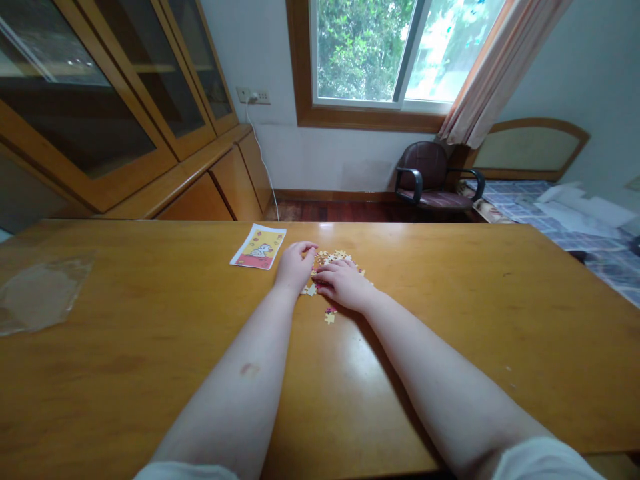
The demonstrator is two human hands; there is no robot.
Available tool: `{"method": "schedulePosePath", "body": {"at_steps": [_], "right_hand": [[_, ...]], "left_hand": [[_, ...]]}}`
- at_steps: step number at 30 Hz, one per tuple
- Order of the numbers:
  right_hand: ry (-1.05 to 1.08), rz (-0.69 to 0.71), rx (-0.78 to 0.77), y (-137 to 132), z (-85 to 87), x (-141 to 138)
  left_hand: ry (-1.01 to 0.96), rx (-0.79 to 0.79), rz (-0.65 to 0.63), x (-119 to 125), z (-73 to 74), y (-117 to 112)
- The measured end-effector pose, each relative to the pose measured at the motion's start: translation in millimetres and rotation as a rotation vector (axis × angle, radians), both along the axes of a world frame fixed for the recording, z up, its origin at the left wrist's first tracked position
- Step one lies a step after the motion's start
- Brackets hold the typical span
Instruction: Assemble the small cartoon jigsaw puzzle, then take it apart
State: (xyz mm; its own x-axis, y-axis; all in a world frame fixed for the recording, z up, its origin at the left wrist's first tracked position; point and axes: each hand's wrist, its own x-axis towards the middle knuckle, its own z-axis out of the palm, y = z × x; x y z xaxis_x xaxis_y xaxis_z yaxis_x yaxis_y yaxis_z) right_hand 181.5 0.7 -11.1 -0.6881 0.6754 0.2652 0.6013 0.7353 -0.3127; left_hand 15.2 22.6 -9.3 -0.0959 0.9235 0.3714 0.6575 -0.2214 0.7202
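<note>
A pile of small jigsaw puzzle pieces [336, 256] lies on the wooden table, partly hidden under my hands. My left hand [295, 265] rests on its side along the pile's left edge, fingers curved toward the pieces; whether it pinches one I cannot make out. Over the pile lies my right hand [344, 283], palm down, fingers stretched out and touching pieces. Closer to me, a couple of loose puzzle pieces [329, 317] sit apart from the pile. Left of my left hand is a picture card [259, 247] with a white animal on yellow and pink.
The wooden table [475, 320] spans the view. A clear plastic bag [43, 293] lies at its left. Beyond stand a glass-door cabinet [165, 150], an armchair [431, 177] under the window, and a bed [540, 207] at right.
</note>
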Motion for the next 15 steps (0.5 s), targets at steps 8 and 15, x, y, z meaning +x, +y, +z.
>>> {"method": "schedulePosePath", "body": {"at_steps": [8,15], "right_hand": [[0.174,-0.061,-0.036,10.6,-5.0,1.7],[0.414,-0.258,-0.088,10.7,-0.4,6.9]], "left_hand": [[-0.004,-0.019,0.004,1.3,3.4,-1.8],[-0.099,-0.074,-0.229,7.8,4.4,-6.2]]}}
